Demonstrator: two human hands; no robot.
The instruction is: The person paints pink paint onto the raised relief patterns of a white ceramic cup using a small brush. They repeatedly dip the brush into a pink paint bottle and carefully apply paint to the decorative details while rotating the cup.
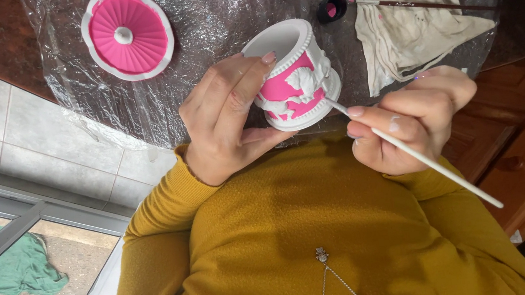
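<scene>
- My left hand (223, 122) is gripping the pink-and-white pot (294, 74), tilted at frame centre.
- My right hand (414, 120) is pinching a thin white brush (418, 156), tip touching the pot.
- Pink lid (127, 34) is lying upper left on the plastic-covered surface (208, 15).

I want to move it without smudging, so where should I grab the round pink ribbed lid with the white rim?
Probably by the small white knob at the centre of the round pink ribbed lid, from straight above: it lies flat, knob up, on the plastic sheet, apart from other things.

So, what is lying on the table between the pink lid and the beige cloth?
In the head view, the pink-and-white pot, held in the left hand, sits between the pink lid and the beige cloth.
</scene>
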